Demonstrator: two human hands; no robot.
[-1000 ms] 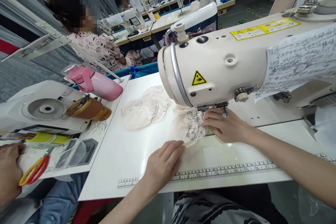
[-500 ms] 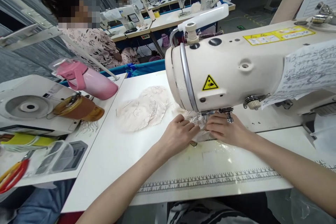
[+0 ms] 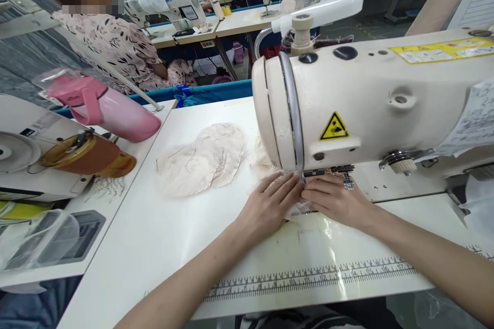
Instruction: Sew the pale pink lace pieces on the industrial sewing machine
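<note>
Both my hands rest flat on a cream lace piece (image 3: 261, 158) under the head of a white sewing machine (image 3: 370, 97). My left hand (image 3: 270, 203) presses the lace just left of the presser foot (image 3: 309, 174), fingers together. My right hand (image 3: 334, 199) presses it from the right, fingertips touching the left hand's. Most of the lace is hidden beneath my hands and the machine head. A stack of round cream lace pieces (image 3: 200, 160) lies to the left on the white table (image 3: 154, 236).
A printed ruler (image 3: 309, 277) runs along the table's front edge. On the neighbouring table to the left lie a pink bottle (image 3: 104, 108) and a brown bottle (image 3: 85, 154). A person in a patterned top (image 3: 116, 46) sits behind. More sewing machines stand at the back.
My left hand slid from the table's front up onto the lace beside my right hand. The view shifted left and closer; the scissors at far left left the picture.
</note>
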